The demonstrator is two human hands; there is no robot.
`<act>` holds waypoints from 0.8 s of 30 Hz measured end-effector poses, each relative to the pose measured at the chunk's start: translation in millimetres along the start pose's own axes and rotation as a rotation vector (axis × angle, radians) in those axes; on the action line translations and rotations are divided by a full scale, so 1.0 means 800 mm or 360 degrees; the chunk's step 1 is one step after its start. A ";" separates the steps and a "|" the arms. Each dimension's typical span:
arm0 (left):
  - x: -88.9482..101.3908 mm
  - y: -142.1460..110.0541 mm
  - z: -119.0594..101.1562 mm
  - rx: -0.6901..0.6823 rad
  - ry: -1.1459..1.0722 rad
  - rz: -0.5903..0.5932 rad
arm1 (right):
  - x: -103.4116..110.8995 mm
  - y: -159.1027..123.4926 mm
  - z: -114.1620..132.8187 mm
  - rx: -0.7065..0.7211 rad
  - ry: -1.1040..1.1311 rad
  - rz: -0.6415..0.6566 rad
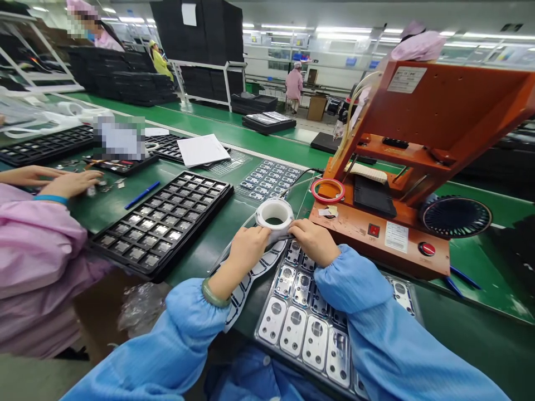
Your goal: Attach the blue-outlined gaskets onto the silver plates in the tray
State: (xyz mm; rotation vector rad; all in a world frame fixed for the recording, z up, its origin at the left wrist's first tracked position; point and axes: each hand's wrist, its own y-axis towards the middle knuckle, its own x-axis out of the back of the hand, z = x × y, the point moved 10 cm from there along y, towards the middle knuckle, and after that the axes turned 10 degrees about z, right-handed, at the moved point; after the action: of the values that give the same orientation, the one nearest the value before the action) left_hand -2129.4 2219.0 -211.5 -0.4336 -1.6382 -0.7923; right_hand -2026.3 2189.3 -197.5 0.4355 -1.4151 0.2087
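Just in front of the white roll, my left hand is closed, its fingers pinching an adhesive strip beside the roll. My right hand pinches the strip's dark edge on the roll's right side. The strip carries black die-cut outlines and runs down to the lower left beneath my left forearm. Under my right forearm lies a clear tray of silver metal plates with round holes; my sleeve hides part of it. The fingertips partly cover what they grip.
An orange press machine stands at right, with a red tape ring on its base. Behind the roll lies a sheet of blue-edged parts. Left are a black tray, a blue pen and a co-worker's hands.
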 end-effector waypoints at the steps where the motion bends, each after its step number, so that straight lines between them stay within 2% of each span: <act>1: 0.002 -0.001 0.002 0.0023 0.0012 -0.0017 | 0.000 -0.002 0.000 0.0011 0.0008 -0.0011; 5: 0.016 -0.004 -0.001 0.0083 0.0021 -0.0130 | 0.001 -0.008 -0.003 0.0011 0.0059 -0.0085; 9: 0.021 0.000 -0.020 -0.0079 -0.0087 -0.0183 | -0.001 -0.009 -0.006 0.0022 0.0118 -0.0139; 13: 0.015 0.009 -0.027 -0.0152 -0.0210 -0.0220 | -0.001 -0.010 -0.007 0.0013 0.0165 -0.0181; 18: 0.007 0.013 -0.023 -0.0137 -0.0357 -0.0261 | 0.000 -0.013 -0.009 0.0009 0.0223 -0.0201; 24: 0.010 0.012 -0.001 0.0039 -0.0575 -0.0364 | 0.002 -0.017 -0.009 0.0050 0.0285 -0.0225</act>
State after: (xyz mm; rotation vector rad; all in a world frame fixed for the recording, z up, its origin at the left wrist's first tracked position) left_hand -2123.7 2224.1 -201.5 -0.3921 -2.0591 -0.8997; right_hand -2014.1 2179.4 -198.6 0.5278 -1.2019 0.1515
